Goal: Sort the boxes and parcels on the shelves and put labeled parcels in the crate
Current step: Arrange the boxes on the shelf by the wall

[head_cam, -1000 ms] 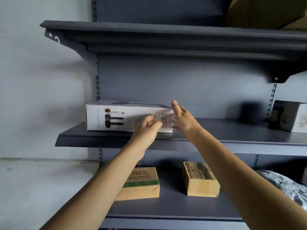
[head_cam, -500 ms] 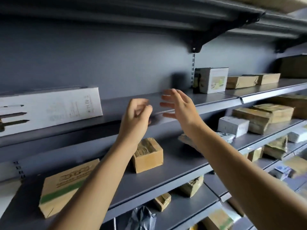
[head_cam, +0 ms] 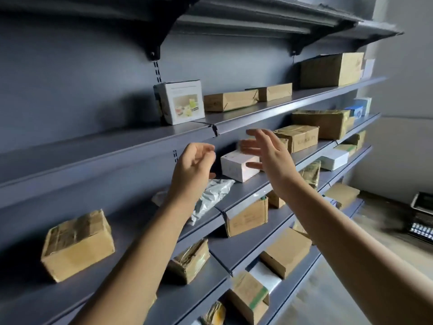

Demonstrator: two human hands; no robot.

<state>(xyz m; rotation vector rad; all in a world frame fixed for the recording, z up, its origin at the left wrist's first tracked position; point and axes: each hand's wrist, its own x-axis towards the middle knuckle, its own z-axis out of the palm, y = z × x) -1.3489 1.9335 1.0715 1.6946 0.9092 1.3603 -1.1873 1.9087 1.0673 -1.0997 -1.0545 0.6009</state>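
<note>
Step in hand, as I read it: between picks, reaching for the next parcel. Left hand (head_cam: 194,165) has fingers loosely curled and empty; right hand (head_cam: 269,158), at its 3 o'clock, has fingers spread wide and empty. Small white rectangular cardboard box (head_cam: 234,166) sits between them on the grey metal shelf (head_cam: 248,187); cannot tell if it is touched. Crumpled grey plastic mailer bag (head_cam: 210,198) lies at 6 o'clock of the left hand. Black crate-like thing (head_cam: 421,219) on the floor at frame 3 o'clock, blurred. Next move probably calls for gripping the box sides and checking for a label; none readable here.
</note>
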